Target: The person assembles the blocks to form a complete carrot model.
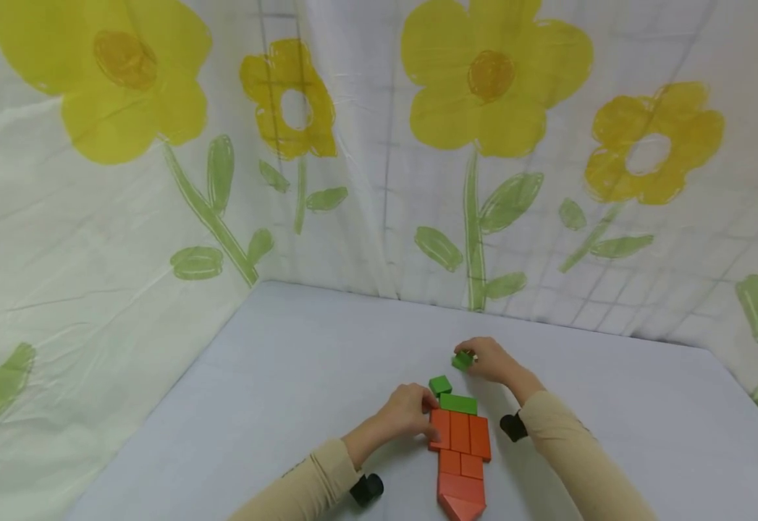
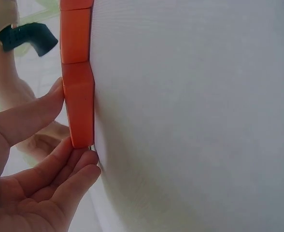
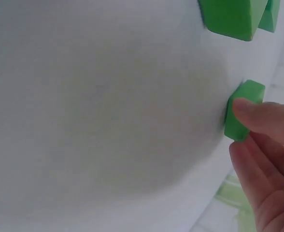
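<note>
Flat on the white table lies a figure of red-orange wooden blocks (image 1: 460,434), its pieces set edge to edge and a triangle (image 1: 462,508) at the near end. My left hand (image 1: 405,411) holds the upper left red block (image 1: 442,425); in the left wrist view the thumb touches one side of the block (image 2: 80,113) and the fingers meet its end. Above the red ones sits a green rectangular block (image 1: 458,404), with a small green block (image 1: 440,385) at its upper left. Farther back, my right hand (image 1: 492,362) pinches another small green block (image 3: 250,91) at the tabletop.
The white table (image 1: 326,347) reaches back to a hanging curtain (image 1: 365,145) printed with yellow flowers. Dark wrist-worn pieces, one by the left wrist (image 1: 367,490) and one by the right wrist (image 1: 514,427), hang under the sleeves.
</note>
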A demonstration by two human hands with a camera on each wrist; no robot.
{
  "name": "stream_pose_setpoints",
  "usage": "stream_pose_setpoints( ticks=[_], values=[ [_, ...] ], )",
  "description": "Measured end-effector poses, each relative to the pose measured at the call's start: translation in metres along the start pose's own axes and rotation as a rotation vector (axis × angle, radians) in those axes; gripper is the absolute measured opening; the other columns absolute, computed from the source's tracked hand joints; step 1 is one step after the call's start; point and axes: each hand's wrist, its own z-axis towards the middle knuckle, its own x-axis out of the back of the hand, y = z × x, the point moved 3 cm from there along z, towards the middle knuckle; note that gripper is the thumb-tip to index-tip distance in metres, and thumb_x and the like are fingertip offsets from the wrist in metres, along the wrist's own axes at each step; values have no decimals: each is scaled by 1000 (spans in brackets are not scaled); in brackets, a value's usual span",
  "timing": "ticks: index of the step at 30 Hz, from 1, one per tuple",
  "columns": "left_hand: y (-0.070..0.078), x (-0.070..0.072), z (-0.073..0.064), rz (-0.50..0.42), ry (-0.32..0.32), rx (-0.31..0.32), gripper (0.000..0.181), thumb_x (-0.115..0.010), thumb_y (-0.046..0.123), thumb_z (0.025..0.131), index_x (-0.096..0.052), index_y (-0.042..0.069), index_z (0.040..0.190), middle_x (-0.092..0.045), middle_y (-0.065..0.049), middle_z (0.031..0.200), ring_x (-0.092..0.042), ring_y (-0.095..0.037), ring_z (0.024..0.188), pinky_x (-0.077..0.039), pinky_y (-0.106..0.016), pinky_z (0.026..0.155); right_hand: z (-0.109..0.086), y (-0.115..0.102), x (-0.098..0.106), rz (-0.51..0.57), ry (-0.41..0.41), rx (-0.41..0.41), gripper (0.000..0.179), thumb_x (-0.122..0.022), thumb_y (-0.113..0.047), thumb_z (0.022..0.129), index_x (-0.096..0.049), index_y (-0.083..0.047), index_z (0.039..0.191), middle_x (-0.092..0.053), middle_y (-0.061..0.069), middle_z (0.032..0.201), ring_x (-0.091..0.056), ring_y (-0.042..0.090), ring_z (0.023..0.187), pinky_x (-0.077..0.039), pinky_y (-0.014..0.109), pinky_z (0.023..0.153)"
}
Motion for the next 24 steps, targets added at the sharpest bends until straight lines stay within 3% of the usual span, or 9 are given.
stream_pose_setpoints(
  ticks=[8, 15, 24],
  values=[
    [-3, 0, 2, 15, -2, -5, 38, -89, 7, 65, -71, -1, 97, -61, 0, 81, -49, -8, 72, -44, -22, 66, -29, 8, 4, 117, -39, 9, 32, -71, 9, 74, -67, 9, 106, -66, 19, 102, -63, 34, 92, -54, 42, 76],
    [-2, 2, 0, 13, 2, -6, 39, -89, 7, 64, -71, -2, 97, -61, -2, 81, -49, -9, 73, -44, -22, 67, -39, 7, 4, 166, -72, 22, 29, -74, 6, 76, -68, 7, 105, -67, 16, 101, -63, 28, 89, -55, 36, 74],
    [-1, 0, 0, -11, 1, -8, 38, -89, 5, 64, -70, -3, 96, -60, -1, 79, -47, -9, 71, -43, -23, 66, -47, -2, 2, 156, -109, 82, 28, -73, 5, 77, -68, 6, 104, -67, 12, 98, -64, 28, 88, -56, 35, 74]
  ],
)
